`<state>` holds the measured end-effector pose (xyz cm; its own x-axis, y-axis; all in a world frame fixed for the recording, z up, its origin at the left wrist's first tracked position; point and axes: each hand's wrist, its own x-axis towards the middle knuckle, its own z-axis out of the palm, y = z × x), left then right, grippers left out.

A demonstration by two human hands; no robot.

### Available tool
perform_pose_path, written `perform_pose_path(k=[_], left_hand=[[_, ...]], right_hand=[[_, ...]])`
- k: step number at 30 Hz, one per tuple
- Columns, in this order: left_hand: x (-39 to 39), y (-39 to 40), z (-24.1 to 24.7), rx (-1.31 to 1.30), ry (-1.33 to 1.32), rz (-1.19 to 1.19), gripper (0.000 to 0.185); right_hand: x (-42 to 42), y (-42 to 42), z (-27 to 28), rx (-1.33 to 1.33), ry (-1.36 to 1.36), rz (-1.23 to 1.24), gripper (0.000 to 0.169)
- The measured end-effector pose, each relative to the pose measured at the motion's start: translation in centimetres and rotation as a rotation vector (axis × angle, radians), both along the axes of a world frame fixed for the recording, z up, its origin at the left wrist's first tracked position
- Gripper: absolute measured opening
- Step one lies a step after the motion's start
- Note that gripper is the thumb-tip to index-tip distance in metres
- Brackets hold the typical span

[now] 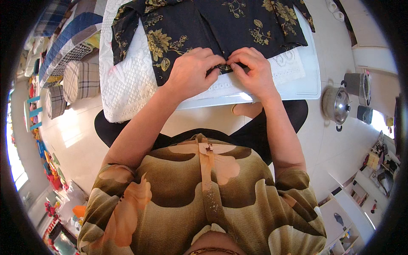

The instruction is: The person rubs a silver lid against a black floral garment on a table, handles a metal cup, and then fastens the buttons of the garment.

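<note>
A black garment with gold flower patterns [188,28] lies spread over a white quilted cloth [127,83] on a table. Its sleeves hang out to both sides, and a long slit or front opening runs down its middle. At the garment's near hem, my left hand [196,70] pinches the fabric edge between thumb and fingers. My right hand [251,68] grips the same hem just beside it, the fingertips of both hands almost meeting near the opening. What lies beneath the fingertips is hidden.
The table's pale glassy edge [314,79] curves round at the right. Two plaid stools [81,81] stand left of it, near a quilted bed cover [71,44]. A lidded metal pot [337,105] and a grey bin [355,84] stand on the floor at the right.
</note>
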<state>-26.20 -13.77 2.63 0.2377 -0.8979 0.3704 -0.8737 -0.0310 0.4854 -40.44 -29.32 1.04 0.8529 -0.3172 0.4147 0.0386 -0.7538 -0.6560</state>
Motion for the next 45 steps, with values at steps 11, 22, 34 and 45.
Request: perform_pose_path(k=[11, 22, 34, 45], left_hand=[[0.0, 1.0, -0.2, -0.070, 0.083, 0.005, 0.014], [-1.2, 1.2, 0.2, -0.005, -0.034, 0.102, 0.029], [-2.1, 2.1, 0.4, -0.208, -0.119, 0.175, 0.022], [-1.9, 1.3, -0.9, -0.226, -0.078, 0.196, 0.031]], right_hand=[[0.1, 0.1, -0.1, 0.026, -0.016, -0.025, 0.005], [-0.2, -0.1, -0.3, 0.015, -0.011, -0.023, 0.005], [1.2, 0.0, 2.1, 0.178, 0.120, -0.051, 0.008], [8.8, -1.3, -0.7, -0.107, 0.056, -0.146, 0.020]])
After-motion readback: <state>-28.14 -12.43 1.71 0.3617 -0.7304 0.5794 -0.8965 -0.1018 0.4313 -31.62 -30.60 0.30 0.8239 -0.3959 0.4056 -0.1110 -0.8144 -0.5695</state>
